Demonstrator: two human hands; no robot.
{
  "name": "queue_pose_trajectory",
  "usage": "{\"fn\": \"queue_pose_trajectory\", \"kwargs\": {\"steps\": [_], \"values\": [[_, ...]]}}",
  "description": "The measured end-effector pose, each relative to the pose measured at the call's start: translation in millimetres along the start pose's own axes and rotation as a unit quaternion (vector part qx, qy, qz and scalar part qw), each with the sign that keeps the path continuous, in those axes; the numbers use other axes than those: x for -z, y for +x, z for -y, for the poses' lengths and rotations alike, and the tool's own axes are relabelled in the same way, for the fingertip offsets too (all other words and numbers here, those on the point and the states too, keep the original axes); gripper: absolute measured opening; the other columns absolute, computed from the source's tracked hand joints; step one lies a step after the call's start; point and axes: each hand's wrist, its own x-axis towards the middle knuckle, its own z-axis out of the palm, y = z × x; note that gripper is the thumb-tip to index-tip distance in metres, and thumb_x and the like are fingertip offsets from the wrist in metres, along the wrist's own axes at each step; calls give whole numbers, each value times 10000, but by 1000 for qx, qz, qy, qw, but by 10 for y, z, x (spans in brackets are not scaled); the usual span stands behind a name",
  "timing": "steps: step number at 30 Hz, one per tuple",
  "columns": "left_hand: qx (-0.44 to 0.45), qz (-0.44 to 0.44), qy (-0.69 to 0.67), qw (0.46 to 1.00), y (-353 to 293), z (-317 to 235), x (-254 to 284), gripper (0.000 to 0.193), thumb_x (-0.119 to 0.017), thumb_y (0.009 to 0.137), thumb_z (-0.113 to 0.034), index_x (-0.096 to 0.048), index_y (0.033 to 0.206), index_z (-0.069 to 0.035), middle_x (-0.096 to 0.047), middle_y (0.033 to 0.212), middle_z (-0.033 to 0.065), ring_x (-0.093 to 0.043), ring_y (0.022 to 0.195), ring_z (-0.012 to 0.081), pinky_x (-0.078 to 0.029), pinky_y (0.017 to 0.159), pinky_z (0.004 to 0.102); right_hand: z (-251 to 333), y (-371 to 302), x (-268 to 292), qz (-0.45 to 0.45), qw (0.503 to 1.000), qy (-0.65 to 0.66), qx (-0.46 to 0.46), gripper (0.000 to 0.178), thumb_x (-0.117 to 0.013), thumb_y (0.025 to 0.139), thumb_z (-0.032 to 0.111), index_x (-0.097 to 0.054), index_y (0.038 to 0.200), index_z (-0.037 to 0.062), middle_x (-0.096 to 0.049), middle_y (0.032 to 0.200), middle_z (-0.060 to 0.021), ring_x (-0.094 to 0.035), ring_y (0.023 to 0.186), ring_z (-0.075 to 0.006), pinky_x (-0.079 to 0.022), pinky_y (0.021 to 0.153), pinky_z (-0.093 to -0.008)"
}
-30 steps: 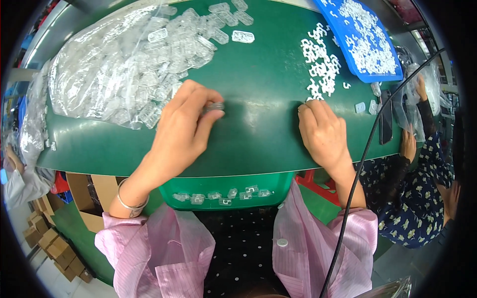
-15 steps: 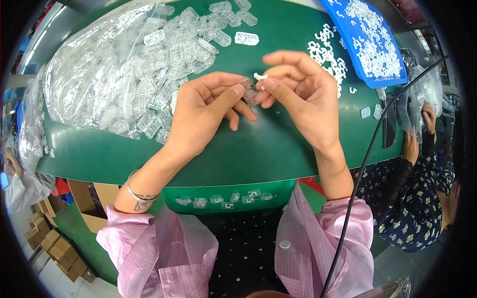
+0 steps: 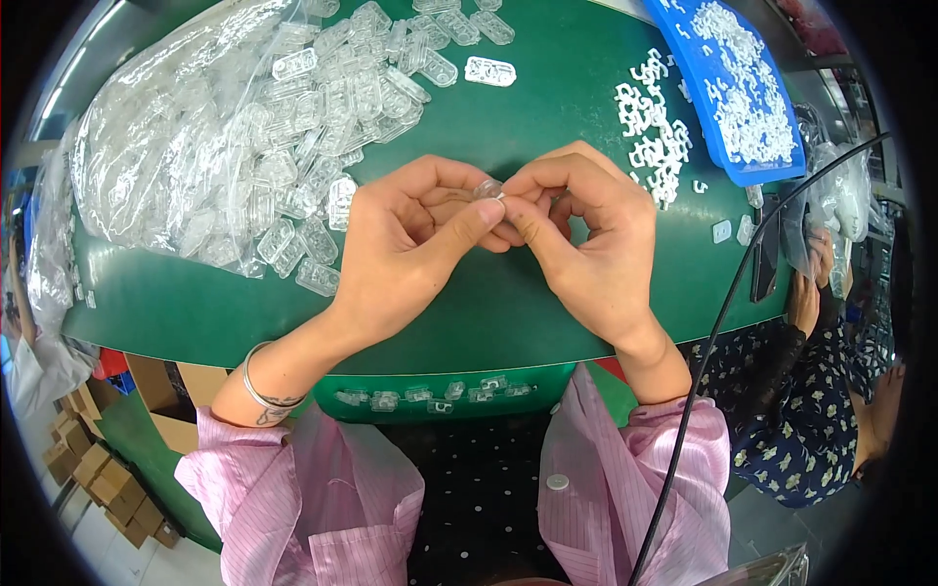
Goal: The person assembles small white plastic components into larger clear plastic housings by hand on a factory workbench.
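Note:
Between my two hands, above the middle of the green table, is a small clear plastic piece (image 3: 489, 188), mostly covered by fingers. My left hand (image 3: 415, 239) pinches it between thumb and forefinger. Meeting it from the other side, my right hand (image 3: 591, 220) has its thumb and forefinger closed at the piece's edge, where a speck of a white plastic hook shows. How the hook sits against the clear piece is hidden. A heap of similar clear pieces (image 3: 357, 93) lies to the left, partly in a clear bag (image 3: 166, 137). Loose white hooks (image 3: 660, 146) lie to the right.
A blue tray (image 3: 728, 168) of white hooks stands at the far right. Below the table edge, a green bin (image 3: 352, 410) holds several clear pieces. A black cable (image 3: 718, 308) crosses the right side. Near a phone (image 3: 767, 259), another person's hands (image 3: 806, 298) are at work.
My right hand has come down and left, bringing the white hook against the clear piece. Its raised fingers have curled in, and the hands now touch.

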Motion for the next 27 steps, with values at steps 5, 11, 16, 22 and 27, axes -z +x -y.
{"fn": "queue_pose_trajectory", "kwargs": {"steps": [5, 11, 16, 22, 27], "values": [[0, -39, -34, 999, -20, 38, -35, 125, -561, 936, -21, -579, 1019, 71, -667, 835, 111, -675, 731, 153, -547, 641, 242, -3, 16, 31, 70, 996, -38, -48, 132, -682, 794, 31, -587, 885, 20, -568, 799, -122, -575, 664, -244, -449, 541, -345], [-33, 29, 124, 991, -32, -108, 37, 84, -601, 919, -36, -582, 951, 39, -638, 767, 63, -592, 620, 91, -473, 558, 210, -27, -29, 5, 104, 984, -73, 125, 112, -605, 844, 40, -496, 860, 17, -499, 828, -138, -528, 726, -361, -451, 601, -429], [-34, 109, 311, 943, -46, -25, 52, 130, -652, 856, -66, -567, 893, 25, -590, 727, 129, -603, 605, 259, -469, 523, 343, -178, 224, 390, -25, 950, -294, 105, 45, -624, 825, 23, -614, 796, -9, -575, 764, -155, -583, 697, -335, -468, 620, -401], [-127, 89, 587, 795, 121, -141, -247, 157, -664, 817, -125, -553, 818, -14, -530, 851, 149, -603, 668, 318, -505, 558, 431, -593, 341, 504, -124, 858, -496, 44, 32, -622, 810, 21, -628, 831, -2, -604, 797, -185, -619, 701, -364, -496, 637, -451], [-347, 0, 786, 512, 974, -107, -78, 181, -689, 658, -78, -582, 800, -44, -563, 844, 87, -592, 791, 202, -528, 589, 329, -390, 292, 401, -84, 837, -541, 25, 165, -592, 689, -75, -572, 852, -58, -563, 831, -244, -619, 774, -393, -523, 598, -447]]}}
